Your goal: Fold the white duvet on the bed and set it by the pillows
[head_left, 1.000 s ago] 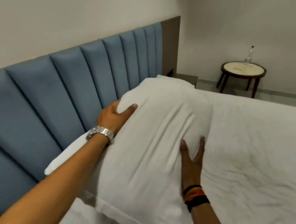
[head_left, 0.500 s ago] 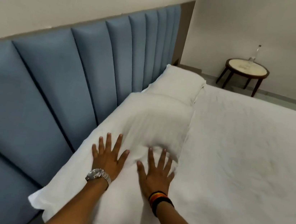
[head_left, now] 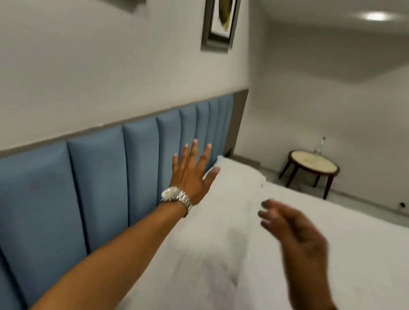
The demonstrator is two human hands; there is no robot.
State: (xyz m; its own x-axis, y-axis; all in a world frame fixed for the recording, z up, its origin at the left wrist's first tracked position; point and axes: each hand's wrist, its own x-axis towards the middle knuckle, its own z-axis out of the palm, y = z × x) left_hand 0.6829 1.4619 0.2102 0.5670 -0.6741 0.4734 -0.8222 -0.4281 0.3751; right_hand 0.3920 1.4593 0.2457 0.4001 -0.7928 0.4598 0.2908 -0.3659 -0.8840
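Note:
White pillows [head_left: 217, 224] lie in a row along the blue padded headboard [head_left: 106, 181]. The white bed cover [head_left: 371, 260] spreads flat over the mattress to their right; I cannot tell whether this is the duvet. My left hand [head_left: 191, 176], with a metal watch on the wrist, is raised above the pillows with fingers spread and nothing in it. Blurred by motion, my right hand [head_left: 294, 234] hovers over the pillows' right edge, fingers loosely curled and apart, holding nothing.
A small round wooden table [head_left: 312, 166] with a glass bottle [head_left: 320, 145] stands in the far corner past the bed. Framed pictures [head_left: 221, 11] hang on the wall above the headboard.
Both hands have lifted off the near pillow, which they held a second ago and then pressed flat. The view has tilted up toward the wall and ceiling.

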